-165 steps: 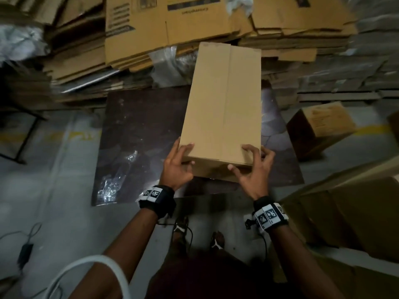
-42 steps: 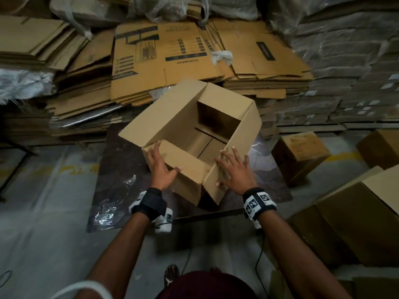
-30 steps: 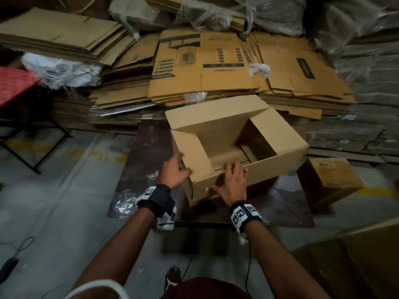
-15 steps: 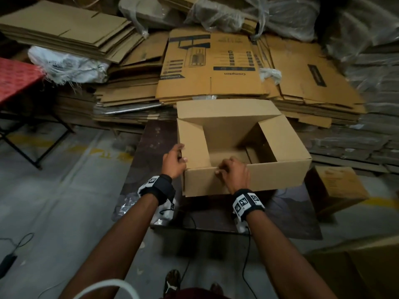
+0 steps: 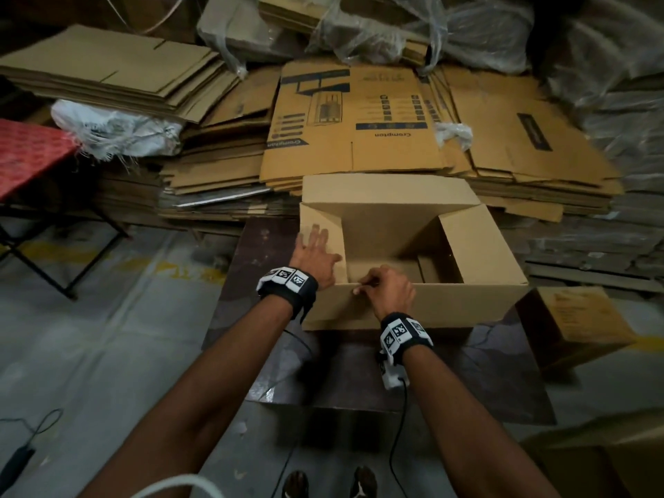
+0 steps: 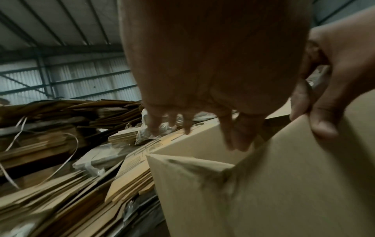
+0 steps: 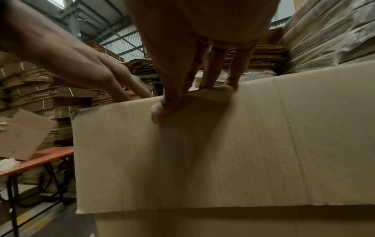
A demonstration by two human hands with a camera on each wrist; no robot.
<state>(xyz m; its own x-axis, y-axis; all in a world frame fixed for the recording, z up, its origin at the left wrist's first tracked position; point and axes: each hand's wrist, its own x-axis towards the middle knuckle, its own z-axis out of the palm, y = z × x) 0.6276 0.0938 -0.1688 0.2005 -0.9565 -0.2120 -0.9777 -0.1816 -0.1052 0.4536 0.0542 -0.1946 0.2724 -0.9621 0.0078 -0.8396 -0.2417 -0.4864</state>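
Note:
A plain brown cardboard box (image 5: 467, 303) stands open-topped on a dark board (image 5: 359, 372). Its far flap is upright and its right flap leans outward. My left hand (image 5: 316, 251) lies flat, fingers straight, on the left flap; in the left wrist view those fingers (image 6: 233, 128) spread over that flap (image 6: 192, 184). My right hand (image 5: 388, 291) pinches the near rim by the left corner. In the right wrist view its thumb (image 7: 162, 107) presses the outside of the near flap (image 7: 233, 152) and the other fingers hook over the edge. The box's inside looks empty.
Stacks of flattened cartons (image 5: 345, 120) and plastic-wrapped bundles (image 5: 395, 26) crowd the back. A small brown box (image 5: 575, 321) sits right of the board, with larger cartons (image 5: 611, 454) at lower right. A red-topped folding table (image 5: 28, 149) stands left. A cable (image 5: 18, 458) lies on the grey floor.
The box, earlier held with its seamed face up, now sits open-topped and square on the board. My left hand has gone from gripping the left flap to lying flat on it; the right still pinches the near rim.

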